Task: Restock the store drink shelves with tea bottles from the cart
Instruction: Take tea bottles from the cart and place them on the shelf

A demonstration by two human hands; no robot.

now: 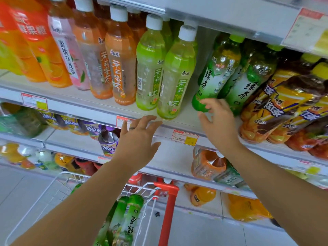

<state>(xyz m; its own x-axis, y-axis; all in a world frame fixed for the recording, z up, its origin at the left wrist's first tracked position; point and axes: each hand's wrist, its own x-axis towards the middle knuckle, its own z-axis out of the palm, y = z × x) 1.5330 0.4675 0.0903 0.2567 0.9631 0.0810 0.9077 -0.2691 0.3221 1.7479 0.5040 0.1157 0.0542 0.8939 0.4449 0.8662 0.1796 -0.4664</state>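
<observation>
A green tea bottle (215, 75) with a green cap stands on the upper shelf (99, 105), leaning left. My right hand (217, 121) is at its base, fingers spread and touching the bottom, not closed around it. My left hand (140, 137) hovers open below the shelf lip, holding nothing. More green tea bottles (126, 219) lie in the white wire cart (58, 183) at the bottom centre. A second green tea bottle (248, 80) stands to the right.
Pale green jasmine tea bottles (174, 75) stand left of a gap on the shelf; orange and pink bottles further left. Iced tea bottles (284, 107) crowd the right. Lower shelves hold more drinks. The cart's red handle (168, 201) is below my hands.
</observation>
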